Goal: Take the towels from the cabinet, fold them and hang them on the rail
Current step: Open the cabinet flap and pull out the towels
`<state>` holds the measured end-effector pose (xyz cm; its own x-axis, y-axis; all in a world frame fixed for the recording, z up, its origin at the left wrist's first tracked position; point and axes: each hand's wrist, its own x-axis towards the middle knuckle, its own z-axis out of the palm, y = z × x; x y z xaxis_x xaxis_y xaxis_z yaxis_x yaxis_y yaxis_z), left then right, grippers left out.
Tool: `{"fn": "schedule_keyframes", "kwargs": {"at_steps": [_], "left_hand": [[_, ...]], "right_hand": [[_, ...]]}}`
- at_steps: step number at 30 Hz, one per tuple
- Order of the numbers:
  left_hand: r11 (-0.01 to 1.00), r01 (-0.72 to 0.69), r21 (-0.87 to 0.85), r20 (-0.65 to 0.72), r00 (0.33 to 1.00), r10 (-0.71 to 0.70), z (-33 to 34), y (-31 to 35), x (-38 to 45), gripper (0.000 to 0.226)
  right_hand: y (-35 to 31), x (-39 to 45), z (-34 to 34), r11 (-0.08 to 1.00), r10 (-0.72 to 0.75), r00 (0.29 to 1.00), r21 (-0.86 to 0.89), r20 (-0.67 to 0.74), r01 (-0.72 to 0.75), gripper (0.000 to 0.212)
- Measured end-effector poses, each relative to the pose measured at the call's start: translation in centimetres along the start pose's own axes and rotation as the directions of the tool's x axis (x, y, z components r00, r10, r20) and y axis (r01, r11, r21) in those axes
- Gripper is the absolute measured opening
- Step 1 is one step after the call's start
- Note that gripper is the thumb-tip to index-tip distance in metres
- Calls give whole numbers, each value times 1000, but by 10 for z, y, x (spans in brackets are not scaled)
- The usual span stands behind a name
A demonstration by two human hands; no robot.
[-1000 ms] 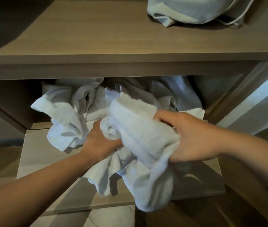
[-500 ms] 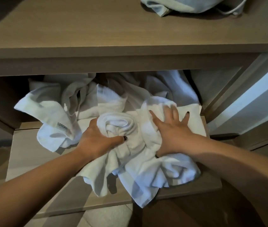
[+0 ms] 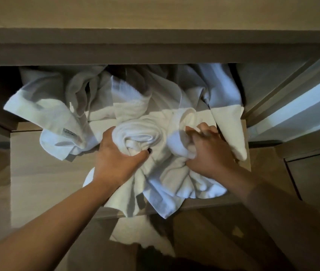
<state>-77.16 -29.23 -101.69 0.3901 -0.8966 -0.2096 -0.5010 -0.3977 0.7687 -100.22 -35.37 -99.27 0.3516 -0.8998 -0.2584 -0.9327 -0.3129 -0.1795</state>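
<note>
A heap of crumpled white towels fills the lower cabinet shelf and spills over its front edge. My left hand grips a rolled bunch of towel at the middle of the heap, thumb pressed into the cloth. Just to the right, my right hand has its fingers curled round another fold of towel. A further towel with a small label lies at the left of the pile. No rail is in view.
The upper shelf board runs across the top, close above the towels. A cabinet side panel and a pale door edge stand at the right. Bare shelf shows at the left of the pile; wooden floor lies below.
My right hand went from holding a towel up, to pressing flat on the heap, to curling round a fold. The view has tilted down and closer; the bag on the upper shelf is out of view.
</note>
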Motion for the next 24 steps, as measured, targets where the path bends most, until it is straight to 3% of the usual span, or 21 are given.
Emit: {"fn": "schedule_keyframes", "kwargs": {"at_steps": [5, 8, 14, 18, 21, 24], "left_hand": [[969, 202, -143, -20, 978, -207, -29, 36, -44, 86], [953, 254, -165, -13, 966, -259, -61, 63, -66, 90], [887, 388, -251, 20, 918, -395, -138, 143, -113, 87], [851, 404, -335, 6, 904, -427, -194, 202, -136, 83], [851, 368, -374, -15, 915, -403, -244, 256, -151, 56], [851, 329, -410, -37, 926, -376, -295, 300, -166, 55]], "right_hand": [[-14, -33, -44, 993, 89, 996, 71, 20, -90, 78], [-21, -62, -87, 975, 157, 987, 149, 45, -162, 80], [-42, -117, -186, 808, 363, 908, 413, 211, -419, 92], [-59, -149, -253, 684, 421, 865, 530, 273, -501, 86], [-81, -167, -310, 602, 459, 827, 571, 325, -559, 95], [-104, -180, -369, 550, 459, 823, 620, 336, -560, 76]]}}
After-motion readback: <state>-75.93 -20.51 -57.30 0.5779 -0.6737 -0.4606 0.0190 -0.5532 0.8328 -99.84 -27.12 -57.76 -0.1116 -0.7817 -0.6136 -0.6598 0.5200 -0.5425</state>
